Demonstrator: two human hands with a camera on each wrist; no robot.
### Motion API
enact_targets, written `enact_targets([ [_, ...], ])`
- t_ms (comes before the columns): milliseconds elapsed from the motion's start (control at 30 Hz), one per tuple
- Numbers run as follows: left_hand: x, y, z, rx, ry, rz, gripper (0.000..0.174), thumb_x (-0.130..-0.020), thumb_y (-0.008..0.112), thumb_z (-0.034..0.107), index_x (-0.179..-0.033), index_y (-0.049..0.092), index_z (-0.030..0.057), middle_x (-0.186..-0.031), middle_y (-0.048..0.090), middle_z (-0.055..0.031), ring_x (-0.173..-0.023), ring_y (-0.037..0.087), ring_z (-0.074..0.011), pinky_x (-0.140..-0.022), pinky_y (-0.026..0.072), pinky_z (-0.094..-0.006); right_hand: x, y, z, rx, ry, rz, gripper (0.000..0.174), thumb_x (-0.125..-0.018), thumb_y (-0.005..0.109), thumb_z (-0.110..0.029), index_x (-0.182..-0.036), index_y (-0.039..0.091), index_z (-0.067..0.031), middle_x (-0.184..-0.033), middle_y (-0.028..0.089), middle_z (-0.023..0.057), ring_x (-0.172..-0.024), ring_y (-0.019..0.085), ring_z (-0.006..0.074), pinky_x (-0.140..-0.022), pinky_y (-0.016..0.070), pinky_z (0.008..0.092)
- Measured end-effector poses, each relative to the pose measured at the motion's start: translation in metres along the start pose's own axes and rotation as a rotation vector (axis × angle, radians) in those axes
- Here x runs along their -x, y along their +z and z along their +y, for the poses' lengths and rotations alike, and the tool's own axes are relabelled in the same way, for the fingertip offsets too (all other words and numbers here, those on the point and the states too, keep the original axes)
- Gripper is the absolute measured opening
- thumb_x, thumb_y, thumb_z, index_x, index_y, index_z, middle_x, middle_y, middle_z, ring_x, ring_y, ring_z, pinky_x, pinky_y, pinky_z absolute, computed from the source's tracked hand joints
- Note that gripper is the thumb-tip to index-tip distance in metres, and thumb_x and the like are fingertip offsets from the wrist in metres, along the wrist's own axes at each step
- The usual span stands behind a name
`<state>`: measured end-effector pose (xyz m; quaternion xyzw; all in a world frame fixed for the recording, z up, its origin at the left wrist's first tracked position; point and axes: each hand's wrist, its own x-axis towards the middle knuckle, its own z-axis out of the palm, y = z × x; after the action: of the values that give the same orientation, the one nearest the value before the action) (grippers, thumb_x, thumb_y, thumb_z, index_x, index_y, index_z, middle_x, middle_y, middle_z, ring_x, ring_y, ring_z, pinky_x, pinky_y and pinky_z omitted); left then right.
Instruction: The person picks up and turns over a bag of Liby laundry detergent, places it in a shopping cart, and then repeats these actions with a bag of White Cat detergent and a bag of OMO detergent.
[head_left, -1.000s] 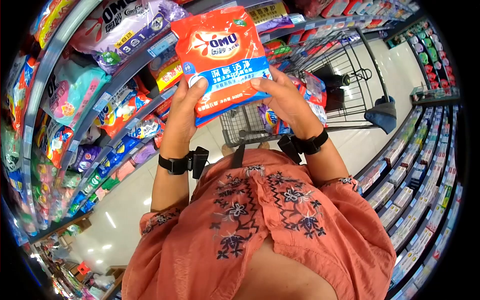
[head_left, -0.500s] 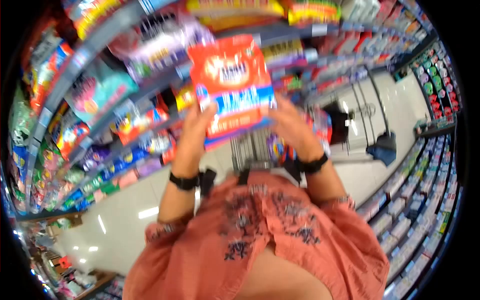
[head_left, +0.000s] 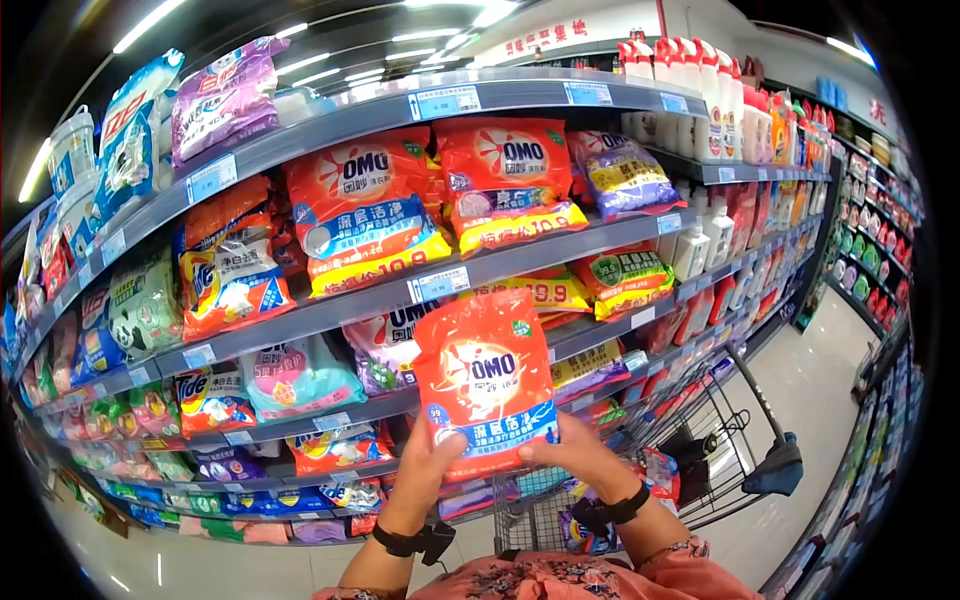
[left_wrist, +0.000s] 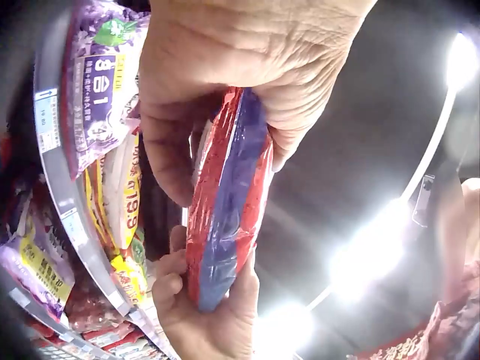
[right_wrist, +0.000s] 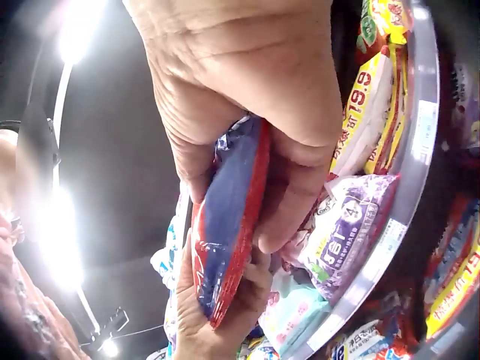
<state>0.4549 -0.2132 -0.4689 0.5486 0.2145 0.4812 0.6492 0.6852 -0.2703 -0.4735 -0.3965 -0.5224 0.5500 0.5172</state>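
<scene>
A red OMO bag of laundry powder [head_left: 487, 345] with a blue band is held upright before the shelves in the head view. My left hand [head_left: 425, 468] grips its lower left corner, thumb on the printed front and fingers behind. At the lower right corner, my right hand [head_left: 588, 458] holds it the same way. The left wrist view looks along the bag's blue-and-red edge [left_wrist: 229, 202], pinched between thumb and fingers of the left hand [left_wrist: 247, 45]. Similarly, the right wrist view has the right hand [right_wrist: 240, 67] clasping the bag's blue edge [right_wrist: 229, 217].
Curved shelves [head_left: 330, 290] of detergent bags run across in front, larger red OMO bags [head_left: 360, 195] among them. White bottles [head_left: 700, 85] with red tops stand at the right. A shopping cart [head_left: 690, 440] containing some bags is at the lower right, close to the right forearm.
The head view has tilted up from the torso and floor to the shelves and ceiling lights. Both hands keep hold of the bag, which now appears lower in the picture.
</scene>
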Motion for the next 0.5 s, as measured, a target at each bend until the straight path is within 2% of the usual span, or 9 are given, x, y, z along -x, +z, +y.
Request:
enact_targets([
  [200, 0.001, 0.002, 0.031, -0.063, 0.099, -0.01, 0.078, -0.09, 0.073, 0.022, -0.151, 0.031, 0.0004, -0.143, 0.049, -0.0097, -0.13, 0.048, -0.0186, -0.111, 0.0367, -0.0347, -0.003, 0.019, -0.017, 0.044, -0.142, 0.04, 0.056, -0.087, 0.077, -0.022, -0.134, 0.054, -0.0008, -0.123, 0.064, 0.0057, -0.112, 0.058, 0.013, -0.099, 0.0456, 0.0307],
  [333, -0.002, -0.001, 0.04, -0.087, 0.118, -0.038, 0.079, -0.088, 0.073, 0.018, -0.152, 0.029, 0.0006, -0.143, 0.049, -0.0108, -0.129, 0.049, -0.0195, -0.109, 0.0396, -0.0352, -0.005, 0.025, -0.012, -0.072, -0.129, 0.032, 0.056, -0.087, 0.078, -0.021, -0.134, 0.054, -0.0021, -0.123, 0.064, 0.0044, -0.113, 0.057, 0.012, -0.101, 0.0447, 0.0305],
  [500, -0.01, -0.002, 0.05, -0.145, 0.112, -0.088, 0.079, -0.087, 0.072, 0.013, -0.152, 0.028, 0.0008, -0.143, 0.048, -0.0109, -0.129, 0.049, -0.0193, -0.109, 0.0401, -0.0358, -0.005, 0.03, -0.013, -0.185, -0.134, 0.085, 0.051, -0.086, 0.077, -0.013, -0.132, 0.057, -0.0035, -0.121, 0.064, 0.0031, -0.109, 0.059, 0.0108, -0.097, 0.0469, 0.0296],
])
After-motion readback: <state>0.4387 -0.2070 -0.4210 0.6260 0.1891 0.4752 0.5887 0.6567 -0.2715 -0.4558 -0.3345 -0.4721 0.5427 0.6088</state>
